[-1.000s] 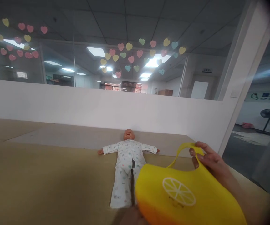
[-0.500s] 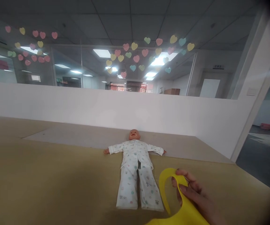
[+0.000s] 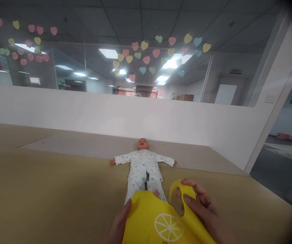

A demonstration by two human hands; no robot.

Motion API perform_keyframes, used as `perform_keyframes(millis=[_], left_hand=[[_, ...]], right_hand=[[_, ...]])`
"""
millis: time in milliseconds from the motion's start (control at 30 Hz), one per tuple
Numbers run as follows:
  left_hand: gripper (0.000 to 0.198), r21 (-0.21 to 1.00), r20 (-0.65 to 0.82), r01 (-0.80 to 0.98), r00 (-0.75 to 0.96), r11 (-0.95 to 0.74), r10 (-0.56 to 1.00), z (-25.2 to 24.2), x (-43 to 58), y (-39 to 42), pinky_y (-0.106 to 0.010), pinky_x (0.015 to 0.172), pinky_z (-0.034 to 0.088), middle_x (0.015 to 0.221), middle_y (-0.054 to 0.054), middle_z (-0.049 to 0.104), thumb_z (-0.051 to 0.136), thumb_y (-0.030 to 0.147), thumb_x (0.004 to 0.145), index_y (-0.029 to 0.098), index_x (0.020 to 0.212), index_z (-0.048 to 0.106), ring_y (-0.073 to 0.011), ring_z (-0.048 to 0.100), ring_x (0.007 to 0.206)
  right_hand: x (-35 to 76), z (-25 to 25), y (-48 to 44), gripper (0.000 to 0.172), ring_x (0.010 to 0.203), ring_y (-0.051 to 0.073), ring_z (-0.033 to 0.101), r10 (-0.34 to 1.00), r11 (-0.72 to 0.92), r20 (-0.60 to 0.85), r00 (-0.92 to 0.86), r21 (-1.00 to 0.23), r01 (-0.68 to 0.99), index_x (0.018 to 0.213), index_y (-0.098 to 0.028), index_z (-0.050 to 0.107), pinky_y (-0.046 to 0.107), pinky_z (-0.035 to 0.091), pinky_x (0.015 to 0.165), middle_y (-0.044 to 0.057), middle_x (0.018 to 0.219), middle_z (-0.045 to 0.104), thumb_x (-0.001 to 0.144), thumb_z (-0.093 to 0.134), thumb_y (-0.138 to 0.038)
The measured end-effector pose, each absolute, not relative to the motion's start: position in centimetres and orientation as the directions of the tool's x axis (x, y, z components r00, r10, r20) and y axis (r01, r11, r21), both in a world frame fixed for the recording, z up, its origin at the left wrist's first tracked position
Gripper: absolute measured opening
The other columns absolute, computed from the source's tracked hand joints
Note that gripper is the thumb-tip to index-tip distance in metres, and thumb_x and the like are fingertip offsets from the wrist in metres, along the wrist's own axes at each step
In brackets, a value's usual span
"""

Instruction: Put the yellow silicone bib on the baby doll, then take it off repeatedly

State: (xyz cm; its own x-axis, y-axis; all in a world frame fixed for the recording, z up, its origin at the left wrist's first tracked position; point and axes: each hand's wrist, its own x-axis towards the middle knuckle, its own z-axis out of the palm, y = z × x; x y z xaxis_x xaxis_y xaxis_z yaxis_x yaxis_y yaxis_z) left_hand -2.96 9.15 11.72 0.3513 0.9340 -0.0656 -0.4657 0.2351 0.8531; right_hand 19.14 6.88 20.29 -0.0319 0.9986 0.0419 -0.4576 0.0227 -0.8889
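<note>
A yellow bib (image 3: 143,217) with a white lemon-slice print is spread between my two hands at the lower middle. My left hand (image 3: 120,222) grips its left edge, thumb in front and fingers mostly hidden behind. At the other side, my right hand (image 3: 204,205) pinches the curved neck strap between thumb and fingers. Beyond the bib, a baby doll (image 3: 143,161) in white printed pyjamas lies face up with arms stretched sideways. The bib covers the lower part of its trouser legs.
The doll lies on a tan tabletop (image 3: 59,189), its head and shoulders over a greyish board (image 3: 186,152) along the back. Behind stands a low white wall (image 3: 97,112) with glass above, dotted with heart-shaped notes (image 3: 146,60). An opening with dark floor is at the right.
My left hand has come into view and taken hold of the bib. The bib's printed body has risen into view, now in front of the doll's legs. My right hand keeps its grip.
</note>
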Motion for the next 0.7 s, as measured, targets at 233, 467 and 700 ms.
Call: perform_keyframes(millis=[233, 467, 700], left_hand=[[0.062, 0.616, -0.248, -0.574, 0.508, 0.539, 0.825, 17.6, -3.9, 11.5, -0.044, 0.093, 0.048, 0.092, -0.014, 0.073, 0.060, 0.043, 0.077, 0.004, 0.124, 0.052, -0.0324, 0.065, 0.101], [0.060, 0.717, -0.134, -0.556, 0.481, 0.420, 0.866, 21.0, -3.7, 17.1, -0.044, 0.096, 0.046, 0.110, -0.016, 0.069, 0.054, 0.043, 0.085, 0.009, 0.133, 0.043, -0.0305, 0.061, 0.109], [0.059, 0.803, -0.058, -0.520, 0.419, 0.291, 0.906, 21.0, -4.3, 24.5, -0.042, 0.098, 0.045, 0.114, -0.017, 0.067, 0.054, 0.045, 0.085, 0.008, 0.130, 0.047, -0.0300, 0.061, 0.109]], right_hand=[[20.5, 22.9, 11.3, 0.052, 0.072, 0.015, 0.066, 0.987, 0.158, 0.159, 0.036, -0.884, -0.440, 0.112, -0.028, 0.055, 0.027, 0.054, 0.063, 0.004, 0.117, 0.062, 0.065, 0.078, -0.029], [19.5, 24.0, 18.3, 0.056, 0.109, 0.026, 0.060, 0.938, 0.277, 0.348, -0.013, -0.770, -0.574, 0.117, -0.027, 0.053, 0.037, 0.054, 0.082, 0.007, 0.131, 0.053, 0.065, 0.074, -0.019], [18.8, 25.0, 27.0, 0.050, 0.110, 0.024, 0.059, 0.921, 0.254, 0.379, -0.089, -0.759, -0.599, 0.110, -0.024, 0.052, 0.033, 0.054, 0.081, 0.006, 0.127, 0.056, 0.064, 0.065, -0.010]])
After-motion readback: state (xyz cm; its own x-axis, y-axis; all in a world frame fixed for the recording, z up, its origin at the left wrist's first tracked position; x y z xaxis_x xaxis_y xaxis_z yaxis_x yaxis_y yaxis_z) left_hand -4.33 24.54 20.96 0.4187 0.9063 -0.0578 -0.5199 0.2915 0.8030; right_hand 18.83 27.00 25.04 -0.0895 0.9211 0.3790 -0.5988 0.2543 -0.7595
